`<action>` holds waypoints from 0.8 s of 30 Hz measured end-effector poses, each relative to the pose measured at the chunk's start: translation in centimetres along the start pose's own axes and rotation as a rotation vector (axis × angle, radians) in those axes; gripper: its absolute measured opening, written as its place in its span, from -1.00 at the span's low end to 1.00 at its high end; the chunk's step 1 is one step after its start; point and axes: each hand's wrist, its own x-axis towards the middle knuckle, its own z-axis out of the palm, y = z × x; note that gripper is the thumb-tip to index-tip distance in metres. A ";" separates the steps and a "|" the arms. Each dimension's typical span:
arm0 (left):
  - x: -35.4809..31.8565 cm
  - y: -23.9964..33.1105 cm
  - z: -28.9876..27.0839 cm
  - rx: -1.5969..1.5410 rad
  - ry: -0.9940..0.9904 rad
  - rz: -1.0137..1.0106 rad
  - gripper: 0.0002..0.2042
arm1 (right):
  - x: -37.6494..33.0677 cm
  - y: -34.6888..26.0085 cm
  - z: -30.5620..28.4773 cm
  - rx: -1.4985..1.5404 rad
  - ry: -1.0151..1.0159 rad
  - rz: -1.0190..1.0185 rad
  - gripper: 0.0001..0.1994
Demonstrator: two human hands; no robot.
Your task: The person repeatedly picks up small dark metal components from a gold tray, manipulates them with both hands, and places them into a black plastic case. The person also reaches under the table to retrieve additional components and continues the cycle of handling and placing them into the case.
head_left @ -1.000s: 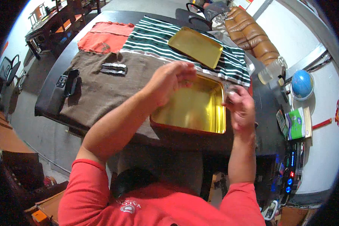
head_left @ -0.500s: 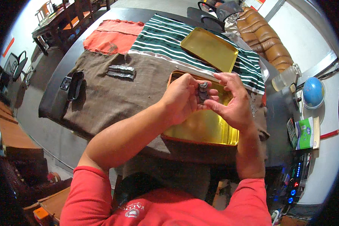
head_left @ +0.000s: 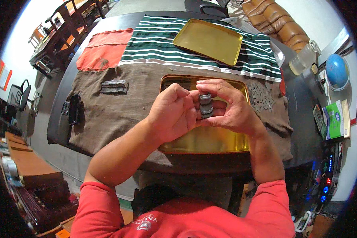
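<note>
Small dark grey metal-looking pieces (head_left: 206, 106), shaped like notched clips and grouped in a short stack, sit between my hands above a gold rectangular tray (head_left: 210, 148). My left hand (head_left: 166, 113) is turned palm up, its fingers curled beneath the pieces and bearing them. Thumb and forefinger of my right hand (head_left: 236, 107) close around the stack's two ends. Behind my left hand, a dark row of similar pieces (head_left: 174, 83) partly shows in the tray. Their exact kind is too small to tell.
Rows of grey pieces (head_left: 114, 87) lie on the brown cloth (head_left: 107, 119) at left, beside a phone (head_left: 65, 108) and a dark case (head_left: 74, 109). Loose pieces (head_left: 261, 97) lie in a heap at right. Another gold tray (head_left: 208, 41) rests on striped cloth (head_left: 150, 43).
My right thumb and forefinger have moved from beside the pieces onto the stack's ends. The pieces have turned and appear more spread out. The whole view has shifted slightly.
</note>
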 end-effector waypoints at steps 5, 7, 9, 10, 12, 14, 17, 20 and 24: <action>-0.2 0.3 -0.4 -0.119 -0.134 -0.041 -0.42 | 0.0 -0.2 0.1 0.008 0.003 -0.026 -0.28; -0.3 0.3 -0.4 -0.163 -0.168 -0.049 -0.43 | 0.0 -0.1 0.3 0.024 0.007 -0.006 -0.30; -0.3 0.3 -0.3 -0.138 -0.108 -0.042 -0.42 | 0.1 0.1 0.3 0.033 0.011 0.007 -0.31; -0.3 0.2 -0.2 -0.101 -0.051 -0.030 -0.40 | 0.2 0.1 0.3 0.036 0.013 0.010 -0.32; -0.3 0.0 -0.1 -0.058 0.030 -0.007 -0.44 | 0.2 0.2 0.2 -0.011 0.010 -0.019 -0.32; -0.4 -0.2 -0.1 -0.067 -0.005 0.023 -0.55 | 0.3 0.2 0.1 -0.103 0.007 -0.083 -0.32; -0.5 -0.2 -0.6 0.004 -0.062 0.016 -0.59 | 0.3 -0.1 0.2 -0.063 0.028 -0.028 -0.33; -0.4 -0.3 -1.2 0.046 0.137 -0.016 -0.61 | 0.1 -0.5 0.4 0.048 0.044 0.083 -0.32; -0.3 -0.3 -1.2 0.046 0.039 -0.015 -0.53 | 0.4 -0.8 0.5 0.049 0.030 0.099 -0.31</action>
